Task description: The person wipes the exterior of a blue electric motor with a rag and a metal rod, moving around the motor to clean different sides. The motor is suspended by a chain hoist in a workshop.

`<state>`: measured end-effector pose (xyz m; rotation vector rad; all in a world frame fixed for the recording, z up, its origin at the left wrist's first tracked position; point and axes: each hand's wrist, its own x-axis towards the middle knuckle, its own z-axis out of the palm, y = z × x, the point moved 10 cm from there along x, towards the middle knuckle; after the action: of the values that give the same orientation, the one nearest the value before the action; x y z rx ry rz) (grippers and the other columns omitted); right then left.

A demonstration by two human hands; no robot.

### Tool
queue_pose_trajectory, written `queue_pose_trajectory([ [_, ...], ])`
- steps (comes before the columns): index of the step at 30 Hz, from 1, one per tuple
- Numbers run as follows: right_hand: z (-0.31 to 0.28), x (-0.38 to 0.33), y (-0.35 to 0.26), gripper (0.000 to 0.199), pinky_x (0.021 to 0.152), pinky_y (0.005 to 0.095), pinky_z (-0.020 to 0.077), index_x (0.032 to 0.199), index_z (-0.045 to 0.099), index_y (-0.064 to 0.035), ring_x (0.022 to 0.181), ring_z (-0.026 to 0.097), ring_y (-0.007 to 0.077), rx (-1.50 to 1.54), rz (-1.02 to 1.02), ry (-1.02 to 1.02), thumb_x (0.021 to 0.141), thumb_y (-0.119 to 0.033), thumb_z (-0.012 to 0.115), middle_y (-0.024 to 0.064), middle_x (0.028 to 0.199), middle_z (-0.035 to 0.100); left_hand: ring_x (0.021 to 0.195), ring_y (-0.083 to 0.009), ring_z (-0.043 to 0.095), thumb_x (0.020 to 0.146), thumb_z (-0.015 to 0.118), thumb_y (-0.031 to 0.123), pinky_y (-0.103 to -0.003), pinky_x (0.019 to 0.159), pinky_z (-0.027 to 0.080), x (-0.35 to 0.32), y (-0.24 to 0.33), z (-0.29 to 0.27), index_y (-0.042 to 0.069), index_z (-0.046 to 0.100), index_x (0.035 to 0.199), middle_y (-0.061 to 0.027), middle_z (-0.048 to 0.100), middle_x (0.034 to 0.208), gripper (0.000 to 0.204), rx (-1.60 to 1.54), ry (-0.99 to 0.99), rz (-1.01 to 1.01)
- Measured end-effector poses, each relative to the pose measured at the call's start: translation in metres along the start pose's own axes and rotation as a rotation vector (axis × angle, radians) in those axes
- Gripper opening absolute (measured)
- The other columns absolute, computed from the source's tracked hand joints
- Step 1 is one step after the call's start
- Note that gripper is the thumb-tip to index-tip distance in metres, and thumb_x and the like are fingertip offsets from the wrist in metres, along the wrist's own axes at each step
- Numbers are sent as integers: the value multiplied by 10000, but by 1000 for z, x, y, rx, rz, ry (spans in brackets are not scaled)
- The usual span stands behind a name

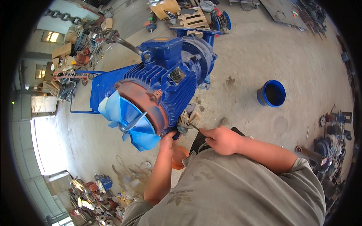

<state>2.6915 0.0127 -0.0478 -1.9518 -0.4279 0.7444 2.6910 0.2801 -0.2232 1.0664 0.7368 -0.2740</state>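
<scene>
Grey shirt fabric (233, 180) fills the bottom of the frame, closest to the lens. Just above it, at the centre and reaching toward the top, is a blue motor (183, 94) with a reddish-brown end ring (139, 92) and a light-blue fan (123, 124) facing lower left. An eyebolt (147, 57) on its top takes a hook (128, 44) on a chain (111, 36) from the upper left; whether anything also props it from below is hidden.

Of the hands, the left hand (168, 141) is at the ring's lower edge, its fingers partly hidden, so I cannot tell whether they grip. The right hand (223, 140) is closed around a slim tool (195, 127), its tip near a crumpled pale cloth (188, 118) under the motor.

To work well here, I would steady the motor with the left palm, guide the tool in line with short, controlled pushes, and have the fingers clear of the fan and the underside, since a hung load could swing.

Farther out are an orange bucket (180, 158) below centre, a blue bucket (278, 94) at right, a blue cart (107, 86) at left and a wooden pallet (194, 19) at the top.
</scene>
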Motion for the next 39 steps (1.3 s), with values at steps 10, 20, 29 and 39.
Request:
queue_pose_trajectory([
  [10,-16,-15,-28,498,705,430,520,1439,571,12,704,648,386,36,-139,-60,950,-83,560,237,783,664,1073,-162,609,1006,694,236,-300,868,514,-127,40,14,-59,511,1347,-97,631,1192,486,604,-42,163],
  [20,-61,38,8,509,753,391,532,1470,588,-94,762,643,340,-102,-253,-363,963,-72,623,178,880,678,1008,-107,605,1028,679,207,-296,871,507,-96,15,99,14,586,1242,-35,653,1094,303,-116,130,208],
  [29,-128,87,52,525,706,361,516,1485,586,-130,724,610,287,-413,-515,-491,968,-57,641,112,788,589,1045,-120,601,1023,660,138,-287,925,489,-79,17,175,-13,562,1347,-50,670,1155,370,-203,339,756],
  [39,-79,120,54,562,727,370,536,1521,534,-111,745,627,323,-284,-768,-423,971,-46,628,135,865,618,1011,-119,545,1044,623,176,-325,895,496,-43,21,141,8,498,1268,-56,602,1099,307,-280,701,848],
])
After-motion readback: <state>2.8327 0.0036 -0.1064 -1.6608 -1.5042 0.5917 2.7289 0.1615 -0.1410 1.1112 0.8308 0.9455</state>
